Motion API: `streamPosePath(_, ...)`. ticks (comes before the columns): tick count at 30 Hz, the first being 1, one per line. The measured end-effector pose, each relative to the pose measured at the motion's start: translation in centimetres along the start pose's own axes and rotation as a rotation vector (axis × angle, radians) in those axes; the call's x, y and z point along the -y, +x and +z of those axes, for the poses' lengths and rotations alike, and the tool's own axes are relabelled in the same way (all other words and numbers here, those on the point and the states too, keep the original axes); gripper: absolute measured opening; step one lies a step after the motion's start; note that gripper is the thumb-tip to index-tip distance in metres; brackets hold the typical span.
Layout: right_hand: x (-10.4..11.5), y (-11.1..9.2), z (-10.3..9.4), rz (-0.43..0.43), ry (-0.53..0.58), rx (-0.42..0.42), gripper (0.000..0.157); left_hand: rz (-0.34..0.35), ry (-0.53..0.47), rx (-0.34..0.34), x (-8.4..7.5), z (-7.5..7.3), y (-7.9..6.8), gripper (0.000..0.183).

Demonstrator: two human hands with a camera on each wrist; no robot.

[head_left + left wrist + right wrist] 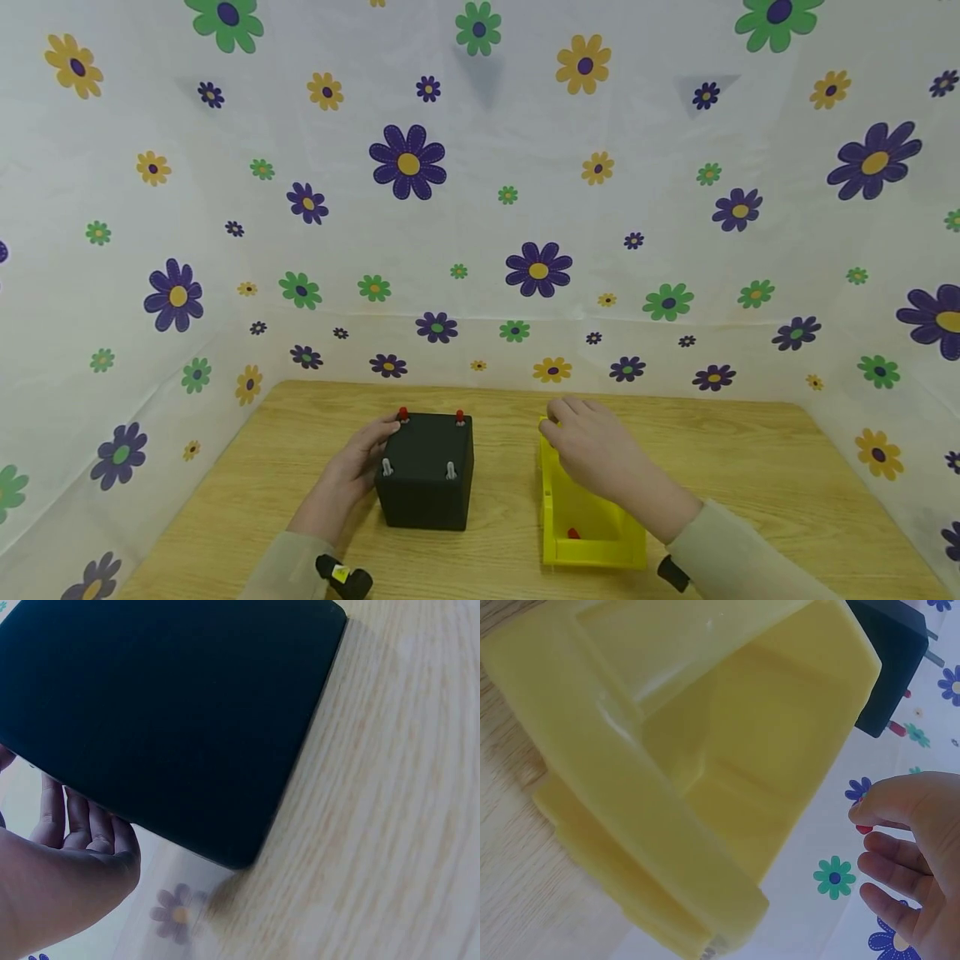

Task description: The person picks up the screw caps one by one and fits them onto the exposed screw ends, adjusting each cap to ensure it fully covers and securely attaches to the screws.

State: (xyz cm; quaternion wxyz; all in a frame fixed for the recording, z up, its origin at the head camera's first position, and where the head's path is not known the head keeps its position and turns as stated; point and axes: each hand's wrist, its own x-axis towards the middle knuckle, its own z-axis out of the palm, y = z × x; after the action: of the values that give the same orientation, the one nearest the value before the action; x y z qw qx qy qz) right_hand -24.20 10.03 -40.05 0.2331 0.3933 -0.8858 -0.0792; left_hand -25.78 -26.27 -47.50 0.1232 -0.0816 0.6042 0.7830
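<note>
Resting against the left side of the black box (426, 482), your left hand (352, 475) had its fingers laid along the wall, the fingertips up near the top edge beside one of the two red pegs (402, 413) at the far corners. The fingers looked fairly straight, pressing on the box rather than curling round it; the left wrist view showed them (82, 829) tucked along the dark wall (172, 712), with the wooden table (390, 825) underneath. Two grey pegs (387, 467) stood out of the top of the box at its nearer corners.

Your right hand (592, 450) hovered over the far end of the yellow bin (592, 533), which sat on the table just to the right of the box, apart from it. The right wrist view showed something small and red (864, 829) pinched between your thumb and forefinger, mostly hidden, so you could not tell exactly what it was; the other fingers (892, 862) hung loosely curled. Another small red piece (573, 533) lay on the floor of the bin near its front wall.

Both sleeves were pale, and flower-printed sheeting (480, 208) walled in the table on three sides.
</note>
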Motion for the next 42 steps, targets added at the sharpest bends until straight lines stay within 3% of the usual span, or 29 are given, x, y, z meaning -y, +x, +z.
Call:
streamPosePath(11,0.3,0.3,0.1,-0.008,0.014,-0.02,0.015,-0.013,0.009,-0.037,-0.1,0.3,-0.2,0.073)
streamPosePath(20,0.7,0.8,-0.2,-0.012,0.008,-0.037,0.013,0.011,0.007,0.001,-0.1,0.1,-0.1,0.075)
streamPosePath(33,1.3,1.4,-0.2,-0.036,-0.005,-0.078,0.015,-0.002,-0.003,0.004,-0.2,0.0,-0.1,0.076)
streamPosePath(42,1.8,1.7,-0.3,-0.042,0.014,-0.062,0.014,-0.004,-0.001,-0.005,-0.1,-0.1,0.0,0.073)
